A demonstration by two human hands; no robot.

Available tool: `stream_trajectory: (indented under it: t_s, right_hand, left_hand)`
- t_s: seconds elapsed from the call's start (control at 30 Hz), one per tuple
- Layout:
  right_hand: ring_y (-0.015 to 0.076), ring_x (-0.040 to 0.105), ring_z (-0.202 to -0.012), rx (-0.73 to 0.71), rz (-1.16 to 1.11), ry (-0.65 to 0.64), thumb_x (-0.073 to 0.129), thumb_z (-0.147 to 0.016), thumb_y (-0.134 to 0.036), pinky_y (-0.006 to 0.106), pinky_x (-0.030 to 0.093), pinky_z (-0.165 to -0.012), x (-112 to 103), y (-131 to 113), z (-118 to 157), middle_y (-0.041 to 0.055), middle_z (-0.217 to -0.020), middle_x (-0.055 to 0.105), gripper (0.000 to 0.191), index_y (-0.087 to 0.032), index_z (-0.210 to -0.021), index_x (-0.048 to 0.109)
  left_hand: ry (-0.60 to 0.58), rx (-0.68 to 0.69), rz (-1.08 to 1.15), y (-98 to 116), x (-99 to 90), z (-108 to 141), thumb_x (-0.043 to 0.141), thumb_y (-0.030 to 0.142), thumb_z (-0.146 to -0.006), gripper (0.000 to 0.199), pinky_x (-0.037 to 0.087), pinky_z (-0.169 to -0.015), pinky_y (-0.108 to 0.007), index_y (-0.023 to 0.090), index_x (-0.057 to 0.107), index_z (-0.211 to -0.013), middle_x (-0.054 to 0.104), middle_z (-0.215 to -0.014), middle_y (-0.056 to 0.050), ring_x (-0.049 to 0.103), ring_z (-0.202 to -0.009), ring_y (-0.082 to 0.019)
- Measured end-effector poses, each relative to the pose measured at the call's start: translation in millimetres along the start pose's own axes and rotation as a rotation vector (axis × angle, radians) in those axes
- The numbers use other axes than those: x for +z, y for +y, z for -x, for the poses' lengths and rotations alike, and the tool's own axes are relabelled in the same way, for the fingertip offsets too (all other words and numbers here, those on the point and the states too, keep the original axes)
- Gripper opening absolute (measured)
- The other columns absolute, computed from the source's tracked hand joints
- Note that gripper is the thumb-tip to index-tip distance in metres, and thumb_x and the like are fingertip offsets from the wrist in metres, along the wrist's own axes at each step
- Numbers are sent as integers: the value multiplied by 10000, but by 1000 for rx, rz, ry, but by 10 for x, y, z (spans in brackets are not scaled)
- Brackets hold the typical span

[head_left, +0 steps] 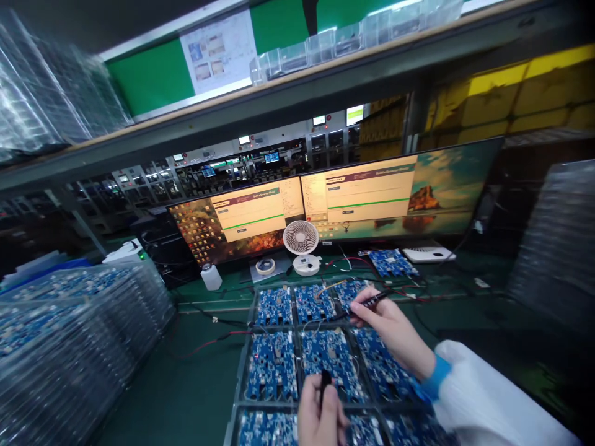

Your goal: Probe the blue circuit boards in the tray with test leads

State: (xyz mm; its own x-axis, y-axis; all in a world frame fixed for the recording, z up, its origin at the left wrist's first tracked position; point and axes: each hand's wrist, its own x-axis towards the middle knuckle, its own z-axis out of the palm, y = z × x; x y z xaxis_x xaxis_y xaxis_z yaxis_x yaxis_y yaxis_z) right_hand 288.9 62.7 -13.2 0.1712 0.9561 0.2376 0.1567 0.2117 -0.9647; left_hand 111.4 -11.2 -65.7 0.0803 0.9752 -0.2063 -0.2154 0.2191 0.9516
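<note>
Nearest, at the bottom edge of the view, the left hand (320, 414) is clenched around a black probe (325, 379), whose tip pokes up out of the fist and points at the blue circuit board (331, 359) in the middle of the tray (242, 371). Just beyond and to the right, the right hand (390, 328), coming out of a white sleeve (488, 402) with a blue cuff, pinches a second black probe (369, 302) between thumb and fingers; this one lies nearly level, its tip over the far-row board (346, 292). Red and black wires (409, 296) run off from it across the green desk (195, 384). Left of the tray stand stacks of clear trays with more boards (69, 334). Farther back sit a small white fan (301, 238), a roll of tape (265, 266) and a white bottle (211, 276), then two wide monitors (357, 198) side by side under a shelf (279, 93).
</note>
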Motion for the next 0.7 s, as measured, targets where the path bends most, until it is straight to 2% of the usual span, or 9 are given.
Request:
stream_trajectory:
  t_s: [0.1, 0.23, 0.37, 0.43, 0.53, 0.6, 0.7]
  right_hand:
    - [162, 555, -647, -10, -34, -81, 653, -759, -600, 295, 487, -619, -60, -438, 392, 4, -687, 566, 405, -209, -809, 561]
    - [143, 523, -640, -31, -65, -161, 655, -768, -567, 268, 460, -598, -152, -787, 688, -4, -696, 540, 369, -214, -790, 552]
    - [143, 512, -638, -33, -48, -166, 654, -762, -570, 263, 448, -587, -240, -864, 782, -5, -692, 529, 371, -216, -780, 544]
    - [148, 520, -637, -14, -55, -180, 651, -765, -570, 266, 453, -589, -274, -844, 831, -7, -685, 527, 372, -217, -791, 534]
    - [148, 527, -647, -20, -74, -233, 644, -783, -545, 266, 462, -597, -310, -782, 965, -6, -698, 523, 352, -214, -791, 527]
    - [144, 525, -659, -51, -87, -285, 630, -809, -512, 262, 460, -600, -337, -724, 1089, 0, -727, 523, 316, -211, -789, 539]
    - [157, 538, -719, -129, -99, -294, 618, -841, -464, 273, 456, -639, -410, -629, 1278, 17, -775, 543, 256, -218, -792, 564]
  left_hand:
    - [43, 107, -105, 195, -81, 33, 587, 787, -611, 710, 287, -454, -195, 156, 578, -935, 481, -527, 52, 380, -456, -69]
    - [-19, 182, -227, 318, -103, 100, 574, 726, -694, 641, 362, -539, -223, 152, 602, -978, 534, -593, 22, 458, -547, -105]
    - [-67, 250, -338, 343, -39, 209, 553, 678, -749, 570, 425, -607, -257, 168, 632, -991, 614, -688, -23, 525, -608, -142]
    - [-57, 296, -409, 364, 5, 292, 563, 667, -746, 539, 450, -702, -288, 183, 669, -955, 664, -783, -60, 573, -710, -179]
    - [-42, 354, -509, 401, 67, 429, 577, 685, -721, 523, 424, -837, -319, 210, 709, -895, 689, -890, -85, 581, -875, -227]
    - [-149, 314, -506, 413, 104, 502, 568, 719, -702, 550, 422, -763, -302, 202, 707, -831, 662, -783, -69, 568, -777, -200]
    - [-446, 67, -301, 400, 168, 559, 613, 749, -634, 589, 329, -538, -241, 170, 634, -741, 517, -591, 6, 431, -517, -97]
